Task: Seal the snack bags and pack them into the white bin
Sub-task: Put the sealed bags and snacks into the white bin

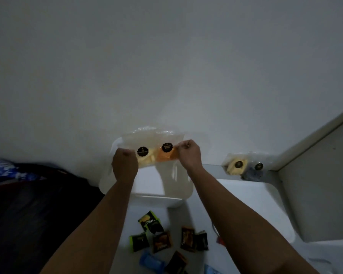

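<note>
2 bare forearms, no sleeves, rings or watch visible.

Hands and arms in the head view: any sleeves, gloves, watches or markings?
Both arms are bare up to the frame edge, no sleeves visible. The left hand and right hand wear no gloves; no watch, band or ring shows. The picture is dim and blurred, so small markings cannot be ruled out.
</note>
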A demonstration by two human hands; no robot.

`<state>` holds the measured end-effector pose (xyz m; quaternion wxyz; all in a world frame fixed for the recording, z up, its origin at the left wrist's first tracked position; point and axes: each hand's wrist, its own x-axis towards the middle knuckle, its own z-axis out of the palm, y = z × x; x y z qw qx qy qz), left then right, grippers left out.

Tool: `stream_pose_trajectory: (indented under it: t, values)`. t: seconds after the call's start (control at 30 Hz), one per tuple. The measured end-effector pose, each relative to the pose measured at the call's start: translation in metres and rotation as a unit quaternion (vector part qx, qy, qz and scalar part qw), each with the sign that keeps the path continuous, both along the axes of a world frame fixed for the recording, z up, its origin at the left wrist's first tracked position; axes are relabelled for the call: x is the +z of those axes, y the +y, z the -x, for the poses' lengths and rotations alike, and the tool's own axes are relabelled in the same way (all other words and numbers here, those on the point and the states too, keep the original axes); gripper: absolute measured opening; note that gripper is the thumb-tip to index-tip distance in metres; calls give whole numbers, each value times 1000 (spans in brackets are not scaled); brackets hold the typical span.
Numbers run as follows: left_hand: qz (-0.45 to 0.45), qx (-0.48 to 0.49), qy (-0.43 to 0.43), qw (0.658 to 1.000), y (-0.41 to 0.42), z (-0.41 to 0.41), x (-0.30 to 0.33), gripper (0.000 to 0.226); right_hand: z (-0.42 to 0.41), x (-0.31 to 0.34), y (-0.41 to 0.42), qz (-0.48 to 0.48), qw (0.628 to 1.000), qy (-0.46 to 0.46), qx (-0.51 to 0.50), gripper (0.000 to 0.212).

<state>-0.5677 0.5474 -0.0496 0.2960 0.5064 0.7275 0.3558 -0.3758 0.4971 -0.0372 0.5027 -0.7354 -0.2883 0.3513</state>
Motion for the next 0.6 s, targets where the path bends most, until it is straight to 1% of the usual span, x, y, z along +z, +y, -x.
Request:
stream_pose_trajectory:
  t: [0.17,0.33,0.43,0.47,0.53,0.6]
  values:
    - [66,6,-16,998,17,24,-46,28,36,-50,18,89,996,17,-4,8]
    - [127,23,-42,991,37,27,-74,33,53,-91,41,115,993,29,-1,9]
    - [145,-3,-82,986,43,25,-89,24,60,-114,54,113,993,21,-21,3]
    - [154,1,-101,983,44,25,-92,26,62,-121,57,127,992,4,-19,8]
    - [176,13,-132,975,48,23,-97,39,68,-129,62,155,988,-19,-7,23]
    - [199,11,-150,968,49,22,-98,56,73,-129,63,181,983,0,4,43]
